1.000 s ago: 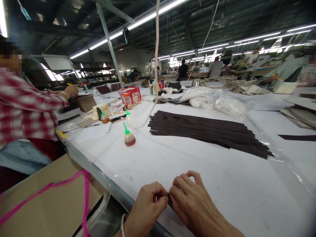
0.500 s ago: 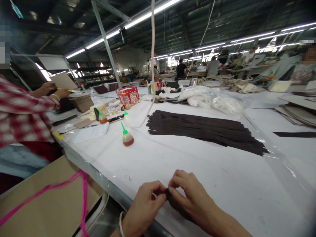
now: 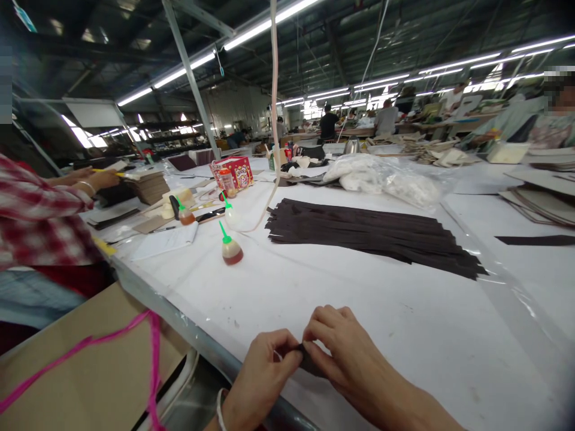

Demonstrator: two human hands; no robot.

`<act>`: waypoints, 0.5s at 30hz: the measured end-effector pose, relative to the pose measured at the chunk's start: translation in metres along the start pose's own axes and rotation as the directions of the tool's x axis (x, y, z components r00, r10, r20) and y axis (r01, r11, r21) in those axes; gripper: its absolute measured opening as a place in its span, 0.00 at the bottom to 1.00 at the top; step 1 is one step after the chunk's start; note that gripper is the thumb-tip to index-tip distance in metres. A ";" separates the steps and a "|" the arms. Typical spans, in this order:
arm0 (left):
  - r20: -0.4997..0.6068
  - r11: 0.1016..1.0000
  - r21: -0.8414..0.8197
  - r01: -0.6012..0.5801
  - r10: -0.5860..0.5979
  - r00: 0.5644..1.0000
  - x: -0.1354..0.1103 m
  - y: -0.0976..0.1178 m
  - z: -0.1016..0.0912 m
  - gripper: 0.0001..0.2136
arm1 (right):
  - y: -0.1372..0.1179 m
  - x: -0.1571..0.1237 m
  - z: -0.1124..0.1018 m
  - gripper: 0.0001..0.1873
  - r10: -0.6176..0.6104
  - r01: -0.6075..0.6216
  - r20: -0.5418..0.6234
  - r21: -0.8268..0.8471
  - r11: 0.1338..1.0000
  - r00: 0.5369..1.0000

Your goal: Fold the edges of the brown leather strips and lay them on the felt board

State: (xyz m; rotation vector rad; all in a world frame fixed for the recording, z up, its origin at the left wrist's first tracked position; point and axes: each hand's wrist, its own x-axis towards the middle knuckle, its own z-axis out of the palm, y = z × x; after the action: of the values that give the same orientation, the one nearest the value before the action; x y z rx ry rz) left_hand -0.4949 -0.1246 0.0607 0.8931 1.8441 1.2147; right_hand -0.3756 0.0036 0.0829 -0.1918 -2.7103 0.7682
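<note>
My left hand (image 3: pixel 260 377) and my right hand (image 3: pixel 345 353) meet at the near edge of the white table (image 3: pixel 314 287). Both pinch the end of a dark strip (image 3: pixel 306 361), which shows only as a small dark piece between the fingertips. A white band circles my left wrist. Farther back on the table lies a spread of several long dark strips (image 3: pixel 372 233), side by side.
A glue bottle with a green tip (image 3: pixel 230 246) stands left of the strips, with two more behind it. A person in a red plaid shirt (image 3: pixel 40 215) works at the left. A clear bag of white material (image 3: pixel 386 179) lies beyond. A pale hose (image 3: pixel 273 114) hangs from above.
My hands stay pinched together on the dark strip and have shifted slightly; the dark piece between the fingers shows a little more. The person at the left has lowered a sheet onto a stack.
</note>
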 end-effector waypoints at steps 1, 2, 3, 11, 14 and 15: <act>-0.007 1.000 0.010 -0.004 0.004 1.000 0.000 0.000 0.000 0.08 | 0.001 0.000 -0.001 0.10 0.023 -0.024 0.004 0.043 0.999 1.000; -0.011 1.000 0.018 -0.003 0.003 1.000 -0.001 -0.001 -0.001 0.08 | 0.001 -0.001 -0.001 0.10 0.048 -0.048 0.004 0.086 0.995 0.999; -0.010 1.000 0.023 0.000 0.000 1.000 -0.001 -0.001 -0.002 0.08 | 0.002 -0.002 -0.002 0.11 0.069 -0.068 -0.001 0.123 0.990 0.998; 0.001 1.000 0.013 0.012 -0.012 1.000 -0.003 -0.007 -0.009 0.09 | 0.004 -0.013 0.004 0.09 -0.040 0.042 -0.090 0.030 0.999 0.995; 0.012 0.999 0.034 0.007 -0.007 1.000 -0.004 -0.006 -0.007 0.10 | 0.004 -0.012 0.009 0.07 -0.123 0.108 -0.120 -0.123 0.986 0.985; 0.012 0.999 0.042 0.006 -0.006 1.000 -0.004 -0.005 -0.006 0.09 | 0.003 -0.011 0.010 0.06 -0.151 0.128 -0.127 -0.173 0.976 0.980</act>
State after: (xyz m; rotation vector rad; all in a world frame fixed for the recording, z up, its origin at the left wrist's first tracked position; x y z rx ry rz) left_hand -0.4985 -0.1323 0.0587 0.9152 1.8680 1.1681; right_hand -0.3682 -0.0011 0.0702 -0.0868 -2.6201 0.4726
